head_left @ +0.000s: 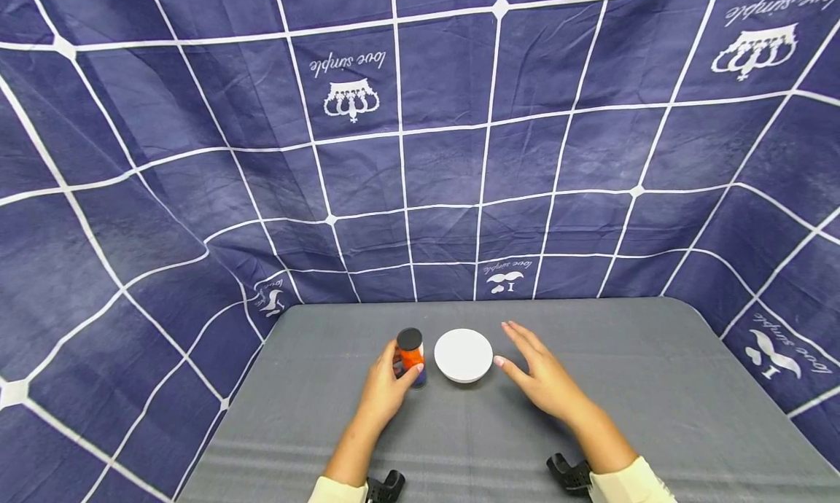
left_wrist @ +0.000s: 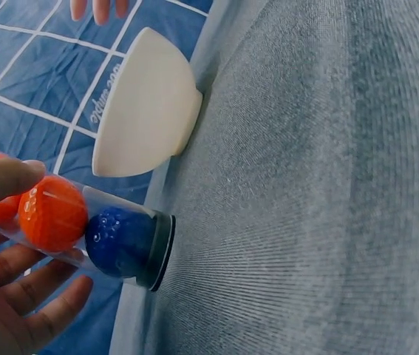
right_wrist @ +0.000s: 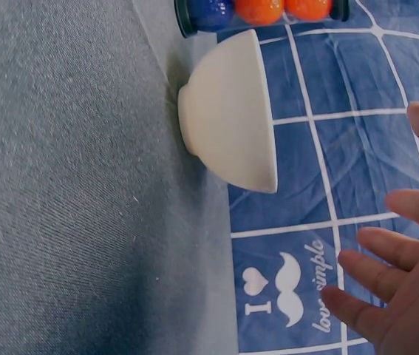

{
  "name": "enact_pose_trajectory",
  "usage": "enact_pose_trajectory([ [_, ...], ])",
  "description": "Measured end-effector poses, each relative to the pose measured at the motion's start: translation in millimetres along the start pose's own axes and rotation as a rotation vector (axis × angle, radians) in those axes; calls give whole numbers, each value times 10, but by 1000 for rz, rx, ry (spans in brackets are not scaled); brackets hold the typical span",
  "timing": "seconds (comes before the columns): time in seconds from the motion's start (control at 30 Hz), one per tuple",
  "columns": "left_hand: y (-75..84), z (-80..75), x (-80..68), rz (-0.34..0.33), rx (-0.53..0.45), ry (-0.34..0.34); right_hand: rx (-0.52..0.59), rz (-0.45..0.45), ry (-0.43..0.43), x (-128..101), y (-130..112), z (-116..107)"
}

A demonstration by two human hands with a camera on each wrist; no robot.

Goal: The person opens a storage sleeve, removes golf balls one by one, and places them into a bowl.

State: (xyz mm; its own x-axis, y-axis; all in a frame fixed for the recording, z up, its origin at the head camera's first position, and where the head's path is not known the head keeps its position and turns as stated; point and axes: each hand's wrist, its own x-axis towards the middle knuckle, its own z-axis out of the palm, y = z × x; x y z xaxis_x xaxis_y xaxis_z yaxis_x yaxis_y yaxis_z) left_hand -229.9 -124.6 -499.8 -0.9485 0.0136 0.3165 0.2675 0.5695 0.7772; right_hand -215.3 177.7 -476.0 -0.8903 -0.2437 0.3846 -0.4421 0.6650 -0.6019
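A clear tube of balls (head_left: pixel 412 357) with black end caps stands upright on the grey table, left of the bowl. Inside it are orange balls (left_wrist: pixel 52 213) and a blue ball (left_wrist: pixel 120 240) at the bottom. My left hand (head_left: pixel 386 385) grips the tube, thumb on the near side and fingers behind it. The white bowl (head_left: pixel 463 355) sits upright between my hands; only plain white shows inside it. To the right of the bowl, my right hand (head_left: pixel 539 375) is held with fingers spread, apart from the rim. Nothing is in the right hand (right_wrist: pixel 394 274).
The grey cloth-covered table (head_left: pixel 623 364) extends to both sides of the hands. Blue curtains (head_left: pixel 446 168) with white grid lines enclose its back and sides. A black strap mount (head_left: pixel 569 474) is worn at each wrist.
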Motion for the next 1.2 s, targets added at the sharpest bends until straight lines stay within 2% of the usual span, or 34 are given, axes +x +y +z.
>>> enact_pose_trajectory([
  [0.47, 134, 32, -110, 142, 68, 44, -6, -25, -24, -14, -183, 15],
  [0.97, 289, 80, -162, 226, 30, 30, 30, -96, -59, 39, -361, 114],
  [1.2, 328, 107, -185, 235, 69, 14, 31, -121, -52, 41, -402, 165],
])
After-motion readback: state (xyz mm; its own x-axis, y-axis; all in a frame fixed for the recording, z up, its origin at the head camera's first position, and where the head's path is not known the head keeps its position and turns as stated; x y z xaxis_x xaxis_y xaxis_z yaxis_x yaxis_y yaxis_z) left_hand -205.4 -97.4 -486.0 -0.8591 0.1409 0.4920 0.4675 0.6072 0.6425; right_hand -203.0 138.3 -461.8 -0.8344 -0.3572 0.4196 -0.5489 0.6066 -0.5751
